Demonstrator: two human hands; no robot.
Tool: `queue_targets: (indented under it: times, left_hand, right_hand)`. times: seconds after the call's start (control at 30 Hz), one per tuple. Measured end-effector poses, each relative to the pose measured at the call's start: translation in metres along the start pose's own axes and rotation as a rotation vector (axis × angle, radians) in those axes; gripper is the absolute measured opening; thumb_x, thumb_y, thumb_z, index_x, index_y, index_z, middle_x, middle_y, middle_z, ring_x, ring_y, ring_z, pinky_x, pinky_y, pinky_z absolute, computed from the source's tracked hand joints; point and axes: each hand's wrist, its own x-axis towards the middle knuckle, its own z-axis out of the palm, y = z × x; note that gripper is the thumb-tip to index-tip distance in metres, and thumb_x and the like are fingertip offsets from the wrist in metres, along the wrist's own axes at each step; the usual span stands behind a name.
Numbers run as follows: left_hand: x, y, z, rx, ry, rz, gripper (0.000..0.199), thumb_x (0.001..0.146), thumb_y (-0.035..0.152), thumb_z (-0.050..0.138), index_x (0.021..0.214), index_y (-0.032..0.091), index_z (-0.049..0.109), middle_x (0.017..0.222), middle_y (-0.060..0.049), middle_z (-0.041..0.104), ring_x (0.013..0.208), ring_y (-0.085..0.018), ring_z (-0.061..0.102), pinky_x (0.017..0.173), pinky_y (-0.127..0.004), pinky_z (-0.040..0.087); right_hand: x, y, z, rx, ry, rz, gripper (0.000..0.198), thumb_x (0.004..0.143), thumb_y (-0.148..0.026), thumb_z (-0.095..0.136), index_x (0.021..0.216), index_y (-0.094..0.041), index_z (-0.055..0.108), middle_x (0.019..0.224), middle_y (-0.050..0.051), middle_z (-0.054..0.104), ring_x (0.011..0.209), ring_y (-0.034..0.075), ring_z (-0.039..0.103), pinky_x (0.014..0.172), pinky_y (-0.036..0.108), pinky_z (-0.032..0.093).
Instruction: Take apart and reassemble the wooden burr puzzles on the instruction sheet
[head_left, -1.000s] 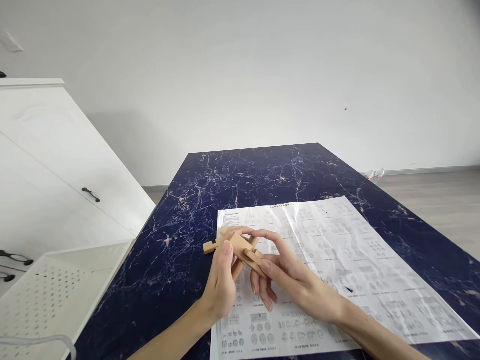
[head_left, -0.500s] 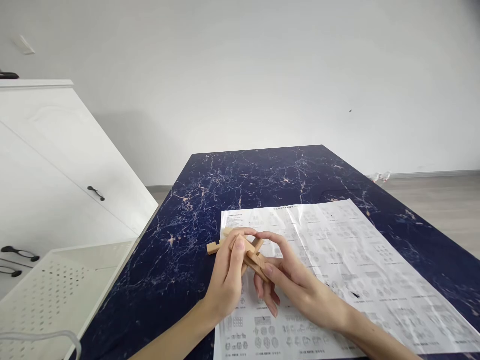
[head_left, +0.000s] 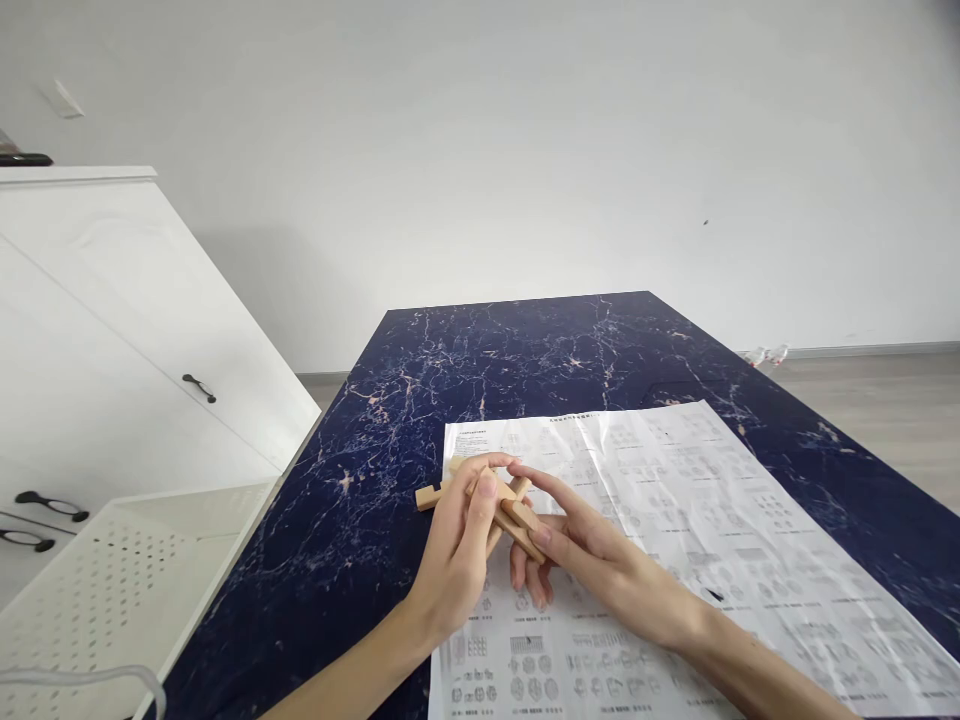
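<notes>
Between my two hands is a cluster of crossed, notched wooden puzzle pieces [head_left: 517, 515], pale and bar-shaped. My left hand [head_left: 461, 540] is closed round its left side, thumb pressed on top. From the right, my right hand [head_left: 581, 550] pinches a bar's lower end between thumb and fingers, with its index finger reaching over to the far side. Another notched wooden bar [head_left: 429, 497] shows just left of my left hand; whether it joins the cluster is hidden by the fingers. Under the hands lies a large printed instruction sheet [head_left: 622, 480].
The sheet lies creased on a dark blue marble-patterned table [head_left: 480, 350]. A white cabinet [head_left: 150, 300] with black handles stands at the left, by a perforated white surface [head_left: 127, 570] with a pale cable [head_left: 82, 677]. A pale wall [head_left: 525, 150] rises behind.
The right thumb and fingers have shifted slightly on the wooden bars, and the right hand's lower fingers have curled in a little. The view has moved slightly.
</notes>
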Motion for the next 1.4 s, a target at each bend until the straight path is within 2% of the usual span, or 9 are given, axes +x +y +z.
queue_targets:
  times: [0.07,0.17,0.23,0.3,0.47,0.7,1.0,1.23,1.4]
  left_hand:
    - [0.000,0.002,0.001,-0.029,-0.031,-0.046,0.048,0.108,0.060,0.044,0.128,0.022,0.063,0.109,-0.008,0.069,0.094,-0.023,0.071,0.087,-0.037,0.061]
    - [0.000,0.004,0.004,-0.056,-0.077,-0.093,0.053,0.108,0.063,0.039,0.131,0.020,0.062,0.091,-0.005,0.068,0.068,-0.018,0.065,0.066,-0.033,0.059]
    - [0.001,0.004,0.005,-0.039,-0.103,-0.084,0.056,0.109,0.063,0.037,0.133,0.019,0.061,0.079,-0.003,0.065,0.059,-0.017,0.061,0.062,-0.033,0.057]
    - [0.002,0.003,0.003,0.006,-0.107,-0.057,0.057,0.109,0.062,0.036,0.132,0.018,0.064,0.075,-0.003,0.064,0.062,-0.018,0.062,0.068,-0.035,0.058]
    - [0.006,0.005,-0.005,0.043,-0.166,-0.072,0.057,0.108,0.064,0.039,0.133,0.021,0.066,0.092,-0.007,0.069,0.079,-0.021,0.067,0.077,-0.036,0.058]
    - [0.009,0.005,-0.008,-0.001,-0.318,-0.065,0.065,0.110,0.061,0.037,0.154,0.015,0.048,0.078,-0.004,0.068,0.078,-0.021,0.067,0.086,-0.038,0.054]
    - [0.004,-0.005,-0.004,0.061,-0.248,-0.021,0.061,0.110,0.061,0.038,0.153,0.020,0.050,0.075,-0.004,0.068,0.072,-0.020,0.066,0.076,-0.035,0.055]
    - [0.006,-0.007,-0.007,0.080,-0.235,-0.020,0.056,0.109,0.059,0.043,0.148,0.021,0.056,0.075,-0.005,0.072,0.074,-0.022,0.068,0.072,-0.034,0.057]
    - [0.004,-0.004,-0.007,0.089,-0.219,-0.080,0.059,0.108,0.062,0.040,0.150,0.023,0.055,0.077,-0.005,0.070,0.071,-0.021,0.065,0.068,-0.033,0.055]
  right_hand:
    - [0.001,-0.001,-0.002,-0.008,0.013,-0.016,0.059,0.112,-0.046,0.051,0.163,-0.026,0.029,0.097,0.005,0.072,0.085,0.020,0.067,0.085,0.045,0.054]
    - [0.001,-0.001,-0.003,-0.019,0.026,-0.020,0.055,0.113,-0.044,0.050,0.163,-0.027,0.033,0.103,0.007,0.073,0.094,0.023,0.069,0.092,0.048,0.052]
    - [0.001,-0.001,-0.003,-0.013,0.017,-0.013,0.056,0.113,-0.044,0.050,0.163,-0.027,0.032,0.107,0.008,0.074,0.097,0.023,0.069,0.093,0.049,0.052]
    - [0.000,0.000,-0.004,0.002,0.006,-0.012,0.056,0.113,-0.043,0.051,0.163,-0.026,0.031,0.107,0.009,0.074,0.096,0.023,0.069,0.092,0.048,0.052]
    - [-0.001,-0.002,-0.008,0.012,0.018,0.028,0.057,0.112,-0.043,0.054,0.162,-0.025,0.033,0.102,0.006,0.073,0.082,0.019,0.067,0.088,0.045,0.052]
    - [-0.003,0.001,-0.020,0.266,0.057,0.109,0.056,0.109,-0.039,0.060,0.159,-0.020,0.043,0.098,0.007,0.070,0.067,0.013,0.057,0.072,0.034,0.048]
    - [-0.002,0.001,-0.022,0.313,0.038,0.117,0.056,0.109,-0.037,0.060,0.160,-0.023,0.043,0.099,0.007,0.069,0.071,0.015,0.056,0.075,0.035,0.046]
    - [-0.001,-0.001,-0.018,0.312,0.034,0.117,0.054,0.107,-0.042,0.064,0.155,-0.025,0.046,0.092,0.003,0.065,0.063,0.011,0.043,0.065,0.031,0.037]
    - [-0.002,-0.004,-0.020,0.166,0.047,0.108,0.058,0.105,-0.043,0.066,0.157,-0.025,0.046,0.088,0.001,0.061,0.066,0.012,0.044,0.067,0.031,0.039]
